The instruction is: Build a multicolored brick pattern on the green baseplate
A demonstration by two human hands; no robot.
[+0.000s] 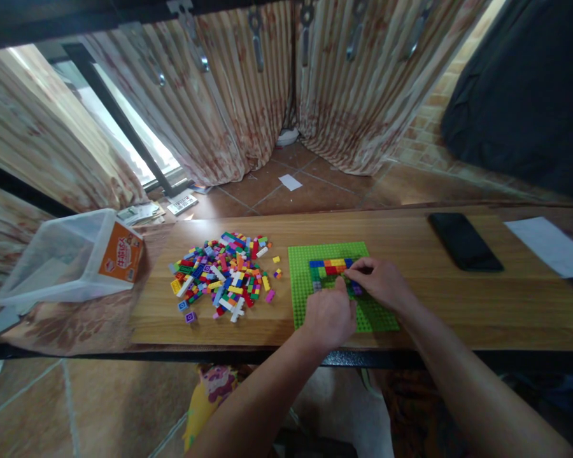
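A green studded baseplate (300, 267) lies on the wooden board, bearing a partial frame of colored toy bricks (332, 263) in blue, orange, yellow, red and purple. Over the plate's lower middle is my left hand (332, 312), a finger stretched toward the bricks; whether it grips anything is hidden. My right hand (379, 280) comes in from the right, thumb and fingertips pinched at the frame's right side. What sits between those fingertips is too small to make out. To the left spreads a heap of loose toy bricks (224, 273) in many colors.
A clear plastic bin (62, 254) with an orange label stands at the far left. On the right of the wooden board (439, 305) lies a black phone (465, 242), with white paper (551, 245) beyond it. Curtains (248, 95) hang behind.
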